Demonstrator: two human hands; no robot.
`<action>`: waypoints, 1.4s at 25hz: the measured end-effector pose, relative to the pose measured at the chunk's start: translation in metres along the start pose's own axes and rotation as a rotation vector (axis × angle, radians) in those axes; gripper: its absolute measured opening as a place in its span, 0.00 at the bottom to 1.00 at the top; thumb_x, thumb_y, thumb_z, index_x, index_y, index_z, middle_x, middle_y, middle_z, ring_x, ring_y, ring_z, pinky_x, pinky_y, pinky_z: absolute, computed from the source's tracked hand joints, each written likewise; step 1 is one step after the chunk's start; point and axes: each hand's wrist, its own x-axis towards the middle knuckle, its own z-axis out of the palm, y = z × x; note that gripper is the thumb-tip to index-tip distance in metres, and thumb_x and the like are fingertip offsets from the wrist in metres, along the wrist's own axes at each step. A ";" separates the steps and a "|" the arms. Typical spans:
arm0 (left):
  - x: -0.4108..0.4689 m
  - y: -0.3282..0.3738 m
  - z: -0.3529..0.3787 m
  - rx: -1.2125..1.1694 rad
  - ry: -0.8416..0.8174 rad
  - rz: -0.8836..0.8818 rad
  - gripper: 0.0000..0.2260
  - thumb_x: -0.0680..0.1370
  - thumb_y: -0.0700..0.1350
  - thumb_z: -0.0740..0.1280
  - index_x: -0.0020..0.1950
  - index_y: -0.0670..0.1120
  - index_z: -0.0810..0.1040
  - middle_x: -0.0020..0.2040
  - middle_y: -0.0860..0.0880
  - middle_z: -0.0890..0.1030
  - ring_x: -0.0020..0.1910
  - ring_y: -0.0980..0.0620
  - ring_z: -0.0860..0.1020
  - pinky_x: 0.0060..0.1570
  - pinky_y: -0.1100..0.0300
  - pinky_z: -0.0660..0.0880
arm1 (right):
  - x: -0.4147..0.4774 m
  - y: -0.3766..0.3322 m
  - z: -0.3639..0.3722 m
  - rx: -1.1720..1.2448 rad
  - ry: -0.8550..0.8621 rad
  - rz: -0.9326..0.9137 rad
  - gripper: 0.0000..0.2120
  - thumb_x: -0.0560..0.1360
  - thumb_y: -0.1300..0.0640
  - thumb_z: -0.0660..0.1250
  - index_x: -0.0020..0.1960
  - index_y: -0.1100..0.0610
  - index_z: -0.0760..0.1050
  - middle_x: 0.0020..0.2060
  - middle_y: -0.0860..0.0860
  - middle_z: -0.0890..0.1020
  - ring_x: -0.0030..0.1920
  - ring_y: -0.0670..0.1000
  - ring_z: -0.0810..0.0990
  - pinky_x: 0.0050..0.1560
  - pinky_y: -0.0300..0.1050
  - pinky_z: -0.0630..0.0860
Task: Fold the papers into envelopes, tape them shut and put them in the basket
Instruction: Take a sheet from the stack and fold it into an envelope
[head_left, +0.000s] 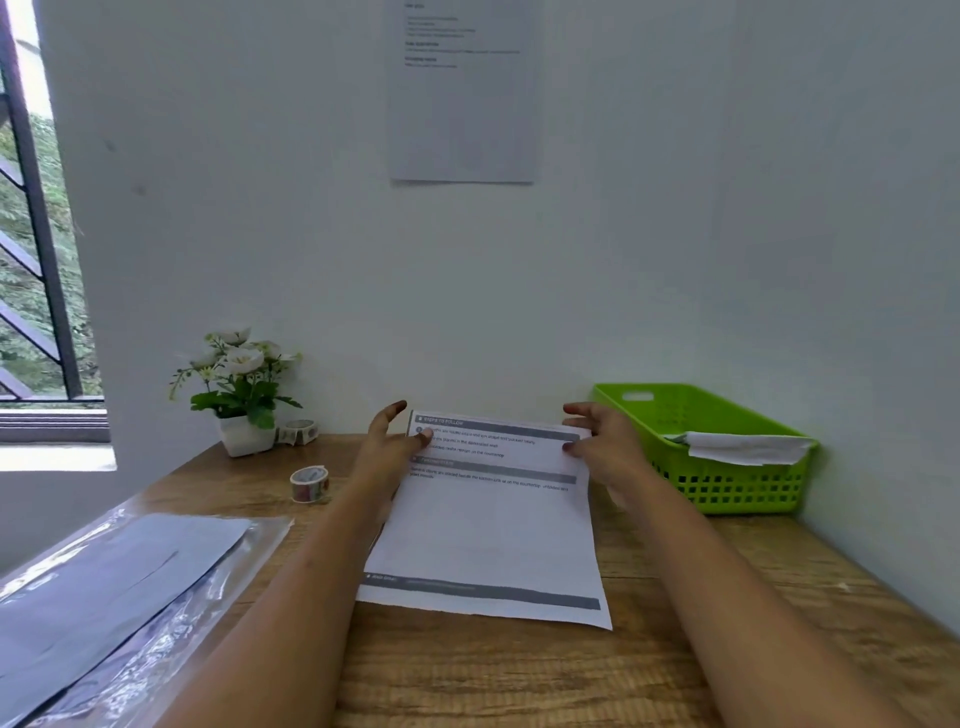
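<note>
One printed paper (488, 525) flat, unfolded, hands (387, 447) gripping far corners

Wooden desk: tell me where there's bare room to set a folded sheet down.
Bare wood on the wooden desk lies right of the printed white paper, in front of the green plastic basket. The left side is crowded by the clear plastic sleeve and patterned tape roll.

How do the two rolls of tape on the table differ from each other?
The nearer tape roll stands alone on open wood, left of the left hand; the farther tape roll sits at the wall beside the flower pot. The nearer one shows reddish print, while the farther one looks paler, with a loose end hanging down. Both are small patterned rolls, untouched by either hand.
</note>
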 end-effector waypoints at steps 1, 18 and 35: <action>-0.001 0.002 0.000 -0.007 -0.024 0.005 0.19 0.76 0.39 0.68 0.63 0.55 0.69 0.44 0.46 0.80 0.42 0.48 0.80 0.42 0.54 0.79 | 0.000 -0.001 -0.001 -0.009 -0.008 -0.026 0.22 0.70 0.76 0.64 0.59 0.57 0.76 0.53 0.56 0.79 0.52 0.53 0.77 0.51 0.46 0.76; -0.009 0.007 0.017 0.300 -0.178 0.331 0.04 0.75 0.38 0.69 0.41 0.44 0.78 0.39 0.47 0.80 0.40 0.52 0.77 0.41 0.64 0.74 | -0.029 -0.019 0.040 -0.915 0.037 -0.527 0.11 0.76 0.46 0.63 0.56 0.43 0.79 0.61 0.41 0.76 0.67 0.49 0.66 0.63 0.52 0.58; -0.002 0.017 -0.016 0.167 -0.010 0.289 0.03 0.75 0.38 0.69 0.41 0.43 0.79 0.34 0.50 0.82 0.33 0.53 0.79 0.33 0.64 0.78 | -0.003 -0.010 -0.009 -0.465 -0.110 -0.295 0.10 0.77 0.55 0.66 0.40 0.57 0.82 0.36 0.49 0.79 0.39 0.46 0.75 0.37 0.32 0.68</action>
